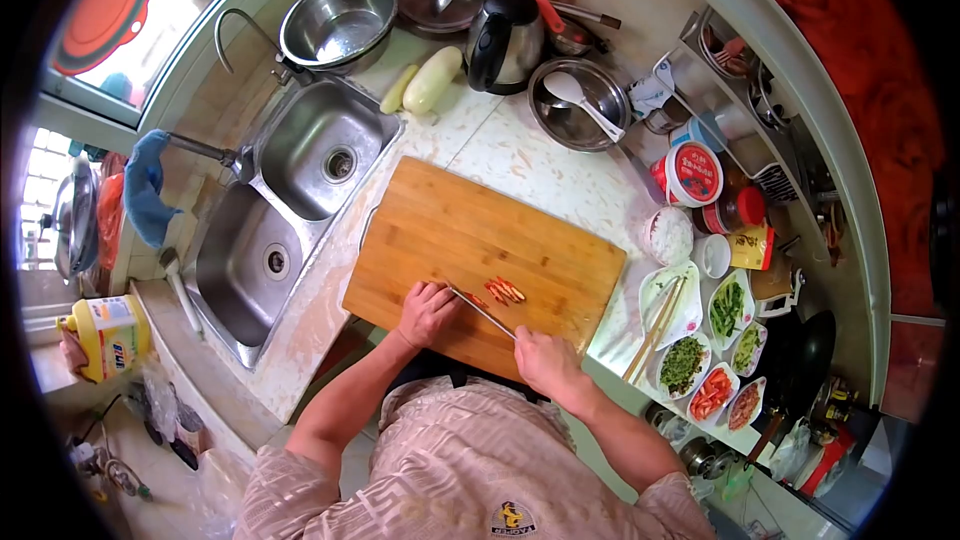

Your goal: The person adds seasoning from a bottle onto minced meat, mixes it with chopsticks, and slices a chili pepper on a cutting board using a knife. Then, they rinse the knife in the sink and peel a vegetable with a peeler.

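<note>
My right hand (548, 360) is wrapped round the handle of a kitchen knife (483, 314), whose blade slants across the front of the wooden cutting board (440, 210). At the blade's far end, my left hand (428, 312) rests on the board with fingers curled and fingertips close to the blade. What lies under those fingers is hidden. Thin red strips (505, 290) with pale edges form a small pile just beyond the knife. A few more red bits (476, 299) lie right beside the blade.
Left of the board is a double steel sink (293, 230). Behind stand pale gourds (433, 80), a kettle (507, 40) and a steel bowl (590, 135) with a rice paddle (580, 100). On the right are chopsticks (655, 330) and several dishes, including chopped greens (683, 365) and red pieces (711, 395).
</note>
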{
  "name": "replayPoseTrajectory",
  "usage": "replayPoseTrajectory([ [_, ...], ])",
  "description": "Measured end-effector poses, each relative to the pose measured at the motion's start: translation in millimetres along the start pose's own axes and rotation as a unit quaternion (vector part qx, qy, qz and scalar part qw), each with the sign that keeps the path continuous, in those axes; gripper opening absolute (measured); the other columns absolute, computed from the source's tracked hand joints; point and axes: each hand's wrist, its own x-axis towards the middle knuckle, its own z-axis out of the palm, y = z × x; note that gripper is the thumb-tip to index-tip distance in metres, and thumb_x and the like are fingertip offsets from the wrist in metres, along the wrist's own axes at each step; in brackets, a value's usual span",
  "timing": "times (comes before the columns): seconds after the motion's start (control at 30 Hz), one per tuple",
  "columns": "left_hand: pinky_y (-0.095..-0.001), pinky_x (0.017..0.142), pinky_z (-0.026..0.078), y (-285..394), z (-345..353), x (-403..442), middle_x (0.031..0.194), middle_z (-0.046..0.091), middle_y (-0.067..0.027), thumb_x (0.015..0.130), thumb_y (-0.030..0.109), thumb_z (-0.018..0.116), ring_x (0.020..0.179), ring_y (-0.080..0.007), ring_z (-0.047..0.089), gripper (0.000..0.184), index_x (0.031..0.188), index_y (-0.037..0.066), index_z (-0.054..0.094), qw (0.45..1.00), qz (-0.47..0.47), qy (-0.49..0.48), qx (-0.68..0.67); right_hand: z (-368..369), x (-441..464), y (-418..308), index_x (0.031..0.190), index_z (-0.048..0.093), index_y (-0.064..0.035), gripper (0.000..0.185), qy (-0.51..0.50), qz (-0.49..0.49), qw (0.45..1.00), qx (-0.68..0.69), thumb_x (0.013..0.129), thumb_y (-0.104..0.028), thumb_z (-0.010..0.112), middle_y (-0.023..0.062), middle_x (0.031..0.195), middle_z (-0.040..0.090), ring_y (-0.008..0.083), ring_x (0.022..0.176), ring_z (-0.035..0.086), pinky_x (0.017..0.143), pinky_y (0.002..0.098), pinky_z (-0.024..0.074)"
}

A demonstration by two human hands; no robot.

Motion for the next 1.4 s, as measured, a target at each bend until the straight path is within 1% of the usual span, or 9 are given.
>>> replayPoseTrajectory([
  [0.27,-0.0349,0.077,0.047,-0.8,-0.8,0.9,0.103,0.067,-0.0055,0.073,0.015,0.069,0.094,-0.0213,0.063,0.022,0.094,0.008,0.072,1.000,0.006,0.011,-0.008,-1.7,-7.0,6.5,0.093,0.054,-0.0023,0.016,-0.031,0.008,0.999,-0.032,0.097,-0.017,0.050,0.0200,0.073,0.067,0.0431,0.068,0.067,0.062,0.0560,0.0526],
  [0.37,-0.0366,0.073,0.047,-2.4,1.0,-0.7,0.099,0.067,-0.0064,0.069,0.010,0.073,0.093,-0.0228,0.064,0.018,0.087,0.007,0.071,1.000,0.003,0.008,-0.022,12.6,4.7,9.2,0.094,0.054,-0.0025,0.015,-0.035,0.008,0.999,-0.030,0.097,-0.017,0.050,0.0207,0.074,0.067,0.0433,0.069,0.067,0.062,0.0559,0.0525],
  [0.67,-0.0367,0.076,0.045,-1.1,-4.0,-7.5,0.106,0.068,-0.0031,0.072,0.011,0.073,0.097,-0.0204,0.064,0.028,0.100,0.010,0.073,1.000,0.025,-0.009,-0.017,18.9,9.4,21.9,0.094,0.055,-0.0015,0.021,0.018,0.007,0.999,0.043,0.100,-0.021,0.048,0.0230,0.078,0.069,0.0437,0.070,0.069,0.064,0.0551,0.0544],
  [0.77,-0.0372,0.076,0.045,7.1,-9.3,3.4,0.108,0.068,-0.0040,0.073,0.010,0.073,0.096,-0.0214,0.063,0.027,0.100,0.009,0.072,0.999,-0.040,0.030,-0.004,14.3,7.1,16.5,0.094,0.055,-0.0020,0.020,-0.013,0.020,1.000,0.006,0.099,-0.021,0.049,0.0227,0.077,0.069,0.0435,0.072,0.069,0.064,0.0546,0.0545],
  [0.87,-0.0377,0.076,0.045,2.3,-11.1,13.2,0.108,0.068,-0.0054,0.074,0.009,0.073,0.095,-0.0235,0.063,0.026,0.100,0.008,0.072,0.997,-0.066,0.021,-0.019,22.2,3.9,11.1,0.096,0.055,-0.0027,0.019,-0.007,0.037,0.999,0.032,0.098,-0.021,0.051,0.0219,0.077,0.068,0.0456,0.072,0.066,0.064,0.0574,0.0518],
  [0.97,-0.0391,0.076,0.047,-7.3,-2.4,8.3,0.106,0.068,-0.0071,0.073,0.009,0.072,0.094,-0.0255,0.062,0.025,0.098,0.007,0.072,0.999,-0.042,0.017,-0.013,29.5,4.4,2.6,0.096,0.054,-0.0024,0.019,-0.013,0.043,0.999,-0.022,0.099,-0.020,0.050,0.0228,0.075,0.068,0.0458,0.072,0.067,0.064,0.0568,0.0525],
  [1.17,-0.0378,0.078,0.048,-5.7,-3.3,-0.4,0.105,0.067,-0.0077,0.073,0.007,0.070,0.095,-0.0258,0.063,0.029,0.102,0.006,0.073,0.999,-0.015,-0.008,-0.028,25.7,10.1,6.5,0.094,0.055,-0.0008,0.021,-0.005,0.044,0.998,0.032,0.098,-0.020,0.050,0.0255,0.072,0.066,0.0466,0.071,0.067,0.068,0.0582,0.0519],
  [1.3,-0.0376,0.077,0.048,-4.6,-4.6,1.5,0.105,0.067,-0.0081,0.073,0.008,0.068,0.095,-0.0258,0.063,0.030,0.103,0.006,0.073,0.999,-0.004,0.002,-0.037,14.8,8.5,12.0,0.089,0.056,-0.0008,0.022,0.035,0.058,0.996,0.059,0.098,-0.021,0.052,0.0238,0.072,0.067,0.0454,0.070,0.067,0.067,0.0562,0.0520],
  [1.4,-0.0371,0.076,0.048,-3.4,-4.3,1.1,0.105,0.067,-0.0080,0.073,0.009,0.068,0.095,-0.0250,0.064,0.026,0.099,0.006,0.073,0.999,-0.002,0.005,-0.032,12.8,2.5,5.0,0.090,0.056,-0.0011,0.021,0.023,0.014,1.000,0.010,0.097,-0.020,0.052,0.0218,0.072,0.067,0.0442,0.069,0.066,0.065,0.0552,0.0524],
])
